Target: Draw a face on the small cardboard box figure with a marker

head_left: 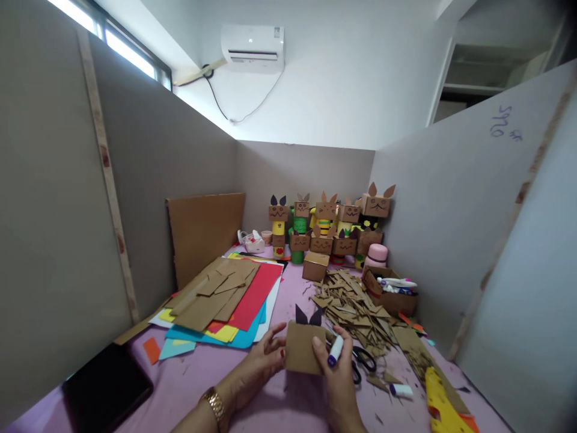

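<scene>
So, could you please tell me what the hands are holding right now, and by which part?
Both hands grip a small cardboard box with dark ears: the left hand at its left edge, the right hand at its right edge, also pinching a purple-capped marker.

The scissors (363, 362) lie half hidden behind the right hand (339, 376).

Bright, even daylight from window (112, 42) high at upper left; panes blown out white. Soft, faint shadows under hands on table (189, 379). Wide-angle distortion bends partition walls (473, 198) at edges. Centre sharp; corners slightly soft, dark vignette top right.
</scene>
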The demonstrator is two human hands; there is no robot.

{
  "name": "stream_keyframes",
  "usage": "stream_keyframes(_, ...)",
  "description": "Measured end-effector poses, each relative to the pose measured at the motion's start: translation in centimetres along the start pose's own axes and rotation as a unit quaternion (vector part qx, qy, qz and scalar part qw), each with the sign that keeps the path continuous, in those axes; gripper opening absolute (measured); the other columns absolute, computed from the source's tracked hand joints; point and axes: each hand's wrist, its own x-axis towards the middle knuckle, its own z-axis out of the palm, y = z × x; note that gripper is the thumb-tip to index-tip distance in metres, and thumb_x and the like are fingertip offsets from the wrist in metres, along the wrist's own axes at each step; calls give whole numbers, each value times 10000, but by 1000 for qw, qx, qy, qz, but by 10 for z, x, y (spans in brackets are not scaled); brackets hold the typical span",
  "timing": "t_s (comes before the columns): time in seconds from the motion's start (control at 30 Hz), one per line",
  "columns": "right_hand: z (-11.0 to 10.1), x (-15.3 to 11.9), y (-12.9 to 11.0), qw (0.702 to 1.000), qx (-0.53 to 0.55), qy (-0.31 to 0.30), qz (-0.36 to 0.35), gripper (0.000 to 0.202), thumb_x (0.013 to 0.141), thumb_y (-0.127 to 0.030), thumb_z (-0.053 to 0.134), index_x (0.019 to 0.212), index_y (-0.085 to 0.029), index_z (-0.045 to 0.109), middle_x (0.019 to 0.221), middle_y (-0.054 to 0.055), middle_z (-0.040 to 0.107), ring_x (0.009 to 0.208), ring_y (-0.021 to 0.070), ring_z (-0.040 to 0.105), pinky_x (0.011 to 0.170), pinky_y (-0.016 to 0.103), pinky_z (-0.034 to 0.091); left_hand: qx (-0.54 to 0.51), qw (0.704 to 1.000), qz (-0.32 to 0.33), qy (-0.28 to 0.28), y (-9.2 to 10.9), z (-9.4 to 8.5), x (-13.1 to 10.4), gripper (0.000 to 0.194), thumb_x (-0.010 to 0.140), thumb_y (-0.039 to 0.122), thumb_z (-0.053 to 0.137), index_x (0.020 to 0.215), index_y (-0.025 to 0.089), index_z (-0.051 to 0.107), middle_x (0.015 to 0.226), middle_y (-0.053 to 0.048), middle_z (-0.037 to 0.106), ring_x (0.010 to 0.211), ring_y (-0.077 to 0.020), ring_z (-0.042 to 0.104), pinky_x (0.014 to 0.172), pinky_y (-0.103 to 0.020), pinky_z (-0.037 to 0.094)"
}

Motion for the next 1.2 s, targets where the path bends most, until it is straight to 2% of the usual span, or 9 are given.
stream_keyframes(0.13, 2, -5, 0, 1000, 5, -12, -18, 750, 711, -624, 805, 1266, -268, 448, 1136, 79, 709, 1033, 264, 696, 910, 398, 552, 26, 999, -9, -38, 5, 11, -2, 1019, 496, 436, 1017, 1366, 215, 534, 1332, -151, 671, 1382, -373, 508, 1093, -440, 419)
stream_keyframes(0.33, 7, -13, -13, 999, 3, 27, -25, 724, 721, -659, 783, 1244, -271, 467, 1112, 75, 702, 1019, 272, 689, 882, 404, 558, 45, 997, -23, -53, 9, 25, 5, 866, 526, 368, 986, 1275, 184, 592, 1300, -150, 706, 1254, -362, 620, 1028, -424, 478)
stream_keyframes(0.43, 11, -15, -18, 1000, 9, 22, -18, 715, 731, -677, 771, 1230, -275, 453, 1105, 63, 694, 982, 251, 693, 869, 371, 554, 51, 998, -16, -37, 5, 22, 9, 770, 559, 353, 947, 1222, 174, 597, 1242, -146, 727, 1217, -358, 638, 992, -414, 496)
stream_keyframes(0.53, 17, -16, -18, 1000, 11, 11, -18, 725, 740, -702, 750, 1239, -267, 454, 1088, 66, 711, 972, 249, 707, 854, 364, 558, 54, 998, -9, -26, -1, 14, 10, 796, 571, 380, 911, 1253, 182, 551, 1241, -148, 724, 1181, -358, 652, 976, -428, 504)
stream_keyframes(0.63, 22, -14, -18, 1000, 10, 13, -23, 712, 749, -717, 732, 1230, -257, 480, 1061, 61, 729, 962, 250, 713, 850, 363, 563, 59, 998, 0, -20, -3, 8, 7, 760, 661, 397, 856, 1300, 192, 499, 1288, -151, 701, 1193, -342, 643, 980, -425, 503)
stream_keyframes(0.8, 14, -13, -23, 999, -17, 24, 15, 731, 743, -793, 672, 1203, -251, 500, 1101, 66, 705, 976, 249, 688, 835, 330, 551, 79, 997, 12, -14, -1, 8, 4, 791, 655, 396, 879, 1320, 194, 501, 1294, -140, 692, 1233, -359, 611, 976, -417, 508)
stream_keyframes(1.0, -5, -9, -24, 998, -41, 51, 10, 690, 834, -800, 551, 1288, -297, 420, 1261, 83, 661, 1219, 281, 601, 1059, 425, 415, 86, 996, 17, -11, -5, 3, 8, 740, 669, 366, 864, 1303, 218, 513, 1261, -111, 703, 1275, -355, 589, 959, -392, 494)
stream_keyframes(1.1, -4, -6, -29, 994, -46, 91, -28, 648, 810, -795, 593, 1186, -275, 496, 1134, 71, 717, 1076, 253, 635, 988, 425, 450, 88, 996, 15, -21, -8, -2, 11, 809, 621, 416, 887, 1310, 212, 515, 1269, -125, 691, 1314, -383, 552, 951, -400, 490)
stream_keyframes(1.2, 5, -14, -44, 982, 43, 166, -79, 578, 740, -748, 721, 993, -266, 525, 787, -1, 738, 752, 205, 662, 759, 370, 514, 88, 996, 14, -33, -8, -4, 12, 809, 608, 450, 894, 1289, 214, 526, 1256, -124, 694, 1281, -386, 572, 935, -407, 493)
